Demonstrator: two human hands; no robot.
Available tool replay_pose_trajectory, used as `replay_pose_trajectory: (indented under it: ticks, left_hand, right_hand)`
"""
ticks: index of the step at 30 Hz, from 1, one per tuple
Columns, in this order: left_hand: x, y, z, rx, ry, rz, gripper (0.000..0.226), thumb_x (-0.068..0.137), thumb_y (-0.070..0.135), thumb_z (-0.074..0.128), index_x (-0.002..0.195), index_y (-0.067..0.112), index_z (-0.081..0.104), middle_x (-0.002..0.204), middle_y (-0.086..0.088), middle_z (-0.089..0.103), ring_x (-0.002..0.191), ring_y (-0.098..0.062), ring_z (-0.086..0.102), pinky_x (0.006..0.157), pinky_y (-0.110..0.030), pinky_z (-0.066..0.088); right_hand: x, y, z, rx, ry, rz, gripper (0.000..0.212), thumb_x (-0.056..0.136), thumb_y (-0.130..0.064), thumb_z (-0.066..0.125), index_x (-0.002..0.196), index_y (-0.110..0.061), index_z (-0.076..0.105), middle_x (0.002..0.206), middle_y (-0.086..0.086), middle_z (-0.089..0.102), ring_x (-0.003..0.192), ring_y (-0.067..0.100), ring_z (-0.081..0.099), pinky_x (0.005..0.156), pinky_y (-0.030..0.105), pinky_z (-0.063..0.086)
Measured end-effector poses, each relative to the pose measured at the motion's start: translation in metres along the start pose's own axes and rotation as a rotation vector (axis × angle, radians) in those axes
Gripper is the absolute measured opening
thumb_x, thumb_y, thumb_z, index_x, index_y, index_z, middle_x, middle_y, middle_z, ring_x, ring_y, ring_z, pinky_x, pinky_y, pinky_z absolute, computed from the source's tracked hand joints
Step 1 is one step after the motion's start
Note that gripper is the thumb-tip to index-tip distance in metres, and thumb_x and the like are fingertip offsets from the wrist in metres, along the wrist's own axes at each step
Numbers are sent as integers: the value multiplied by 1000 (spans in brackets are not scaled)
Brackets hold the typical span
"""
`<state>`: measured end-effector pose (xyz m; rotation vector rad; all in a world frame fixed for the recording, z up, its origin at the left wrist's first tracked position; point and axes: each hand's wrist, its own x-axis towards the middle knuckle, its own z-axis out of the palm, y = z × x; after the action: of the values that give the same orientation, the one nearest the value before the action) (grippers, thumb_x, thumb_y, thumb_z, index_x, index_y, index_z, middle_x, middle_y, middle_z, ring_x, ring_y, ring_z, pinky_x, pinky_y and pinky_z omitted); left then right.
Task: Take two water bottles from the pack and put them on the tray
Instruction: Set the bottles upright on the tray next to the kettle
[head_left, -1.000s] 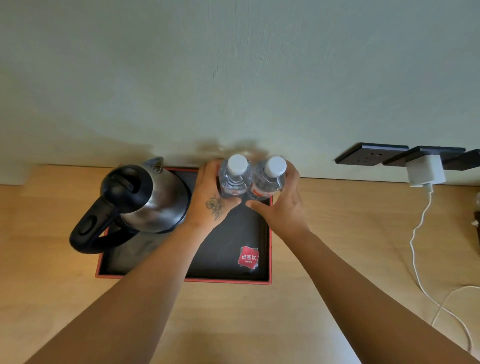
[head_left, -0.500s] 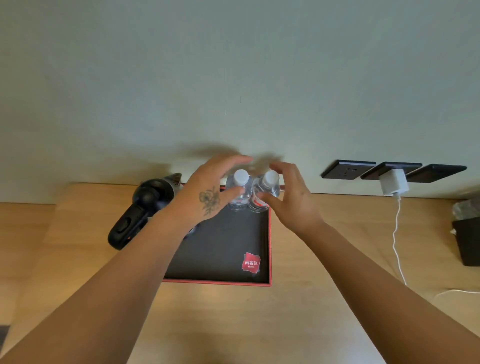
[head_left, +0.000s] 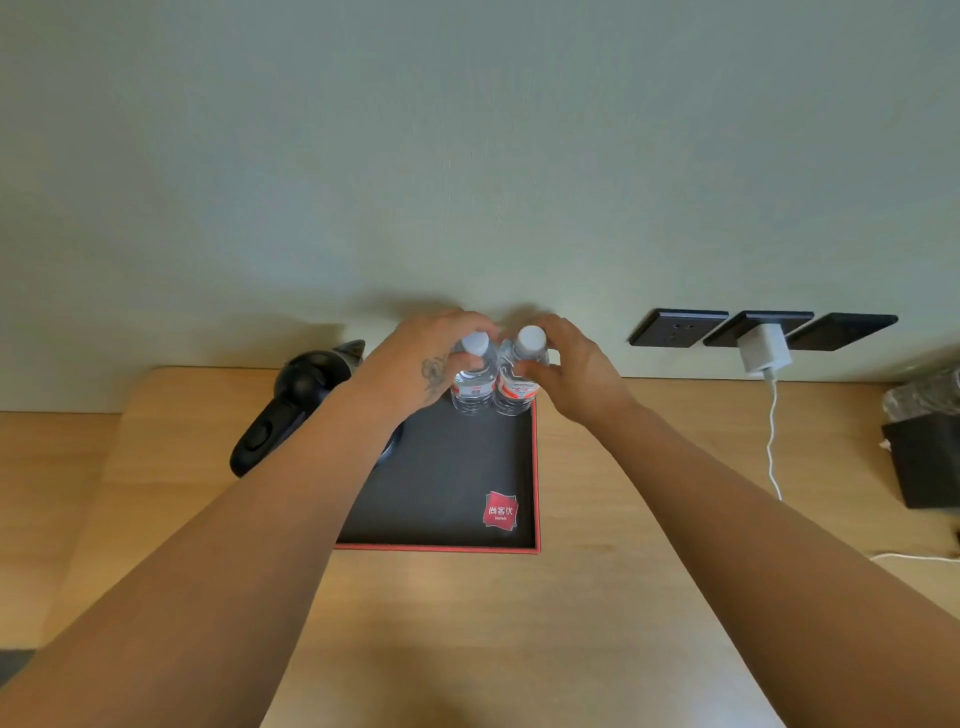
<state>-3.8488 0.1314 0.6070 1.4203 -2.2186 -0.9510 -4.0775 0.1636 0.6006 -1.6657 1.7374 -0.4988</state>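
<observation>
Two clear water bottles with white caps and red-and-white labels stand upright, side by side, in the far right corner of the black, red-rimmed tray (head_left: 441, 493). My left hand (head_left: 415, 358) curls around the neck of the left bottle (head_left: 471, 387), fingers over its cap. On the right bottle (head_left: 514, 395), my right hand (head_left: 576, 374) holds the top, thumb on its shoulder and fingers behind the cap. The pack is not in view.
A steel kettle with a black handle (head_left: 296, 395) sits on the tray's left side, partly behind my left forearm. Wall sockets (head_left: 675, 327) hold a white charger (head_left: 763, 351) whose cable (head_left: 772, 441) trails over the wooden desk. A black box (head_left: 924, 462) sits at the far right.
Both hands gripped the bottles a second ago, then opened and lifted off. Now they have closed again around the bottle tops. The view has pulled back from the desk.
</observation>
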Motion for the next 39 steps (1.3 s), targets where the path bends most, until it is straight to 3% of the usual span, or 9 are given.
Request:
replay_pose_trajectory:
  ticks: [4, 8, 14, 20, 24, 27, 29, 34, 39]
  left_hand:
    - [-3, 1, 5, 45, 49, 4, 33, 102, 7, 78, 134, 11, 78, 117, -10, 81, 92, -22, 60, 84, -30, 46]
    - [-7, 1, 5, 65, 105, -16, 30, 99, 16, 82, 128, 14, 78, 115, -6, 83, 99, -31, 72, 85, -28, 44]
    - [-12, 6, 9, 41, 199, -98, 38, 87, 37, 94, 106, 12, 74, 102, -7, 78, 94, -36, 70, 84, -51, 58]
    - [-12, 10, 17, -5, 224, -113, 35, 91, 34, 91, 111, 13, 72, 108, -9, 74, 102, -36, 69, 88, -54, 58]
    - [-9, 10, 22, -99, 205, -184, 44, 91, 27, 93, 129, 12, 77, 126, -13, 75, 118, -35, 69, 104, -45, 56]
    - [-6, 10, 28, -161, 202, -254, 36, 93, 26, 91, 122, 8, 79, 121, -14, 79, 118, -37, 69, 102, -46, 55]
    - [-5, 11, 33, -202, 233, -280, 33, 94, 25, 90, 116, 4, 77, 116, -16, 79, 114, -38, 69, 98, -47, 55]
    - [-7, 16, 45, -255, 294, -309, 32, 94, 26, 90, 116, 7, 76, 118, -17, 77, 115, -38, 67, 99, -48, 57]
    - [-3, 15, 48, -264, 287, -313, 29, 97, 28, 87, 114, 10, 73, 118, -19, 75, 115, -38, 68, 96, -46, 55]
  right_hand:
    - [1, -1, -1, 0, -6, 9, 39, 96, -17, 78, 131, -8, 61, 131, 12, 66, 120, 34, 64, 102, 50, 52]
    - [-1, -1, 0, -6, 0, 5, 40, 96, -18, 78, 130, -8, 60, 131, 12, 65, 119, 34, 64, 101, 48, 52]
    - [-1, -2, 3, -7, -7, 3, 41, 95, -20, 81, 128, -7, 60, 130, 12, 65, 116, 34, 64, 97, 44, 52]
    - [-2, 3, 4, 21, -31, 10, 43, 98, -21, 78, 133, -7, 57, 135, 13, 61, 120, 33, 63, 98, 42, 51]
    - [-3, 6, 8, 89, -22, 49, 51, 98, -25, 79, 142, -13, 55, 141, 14, 55, 126, 30, 61, 105, 42, 51]
    - [-3, 4, 15, 154, -17, 118, 58, 101, -32, 74, 154, -21, 52, 145, 18, 52, 131, 32, 60, 114, 46, 50]
    - [-2, 3, 20, 219, -18, 167, 56, 103, -31, 72, 155, -24, 51, 144, 20, 54, 130, 36, 61, 109, 50, 55]
    - [-6, 5, 24, 301, 43, 168, 49, 103, -28, 72, 149, -22, 57, 138, 11, 66, 119, 26, 64, 85, 28, 47]
    - [-9, 7, 28, 336, 23, 153, 49, 104, -27, 70, 151, -20, 55, 143, 18, 58, 130, 34, 62, 110, 47, 53]
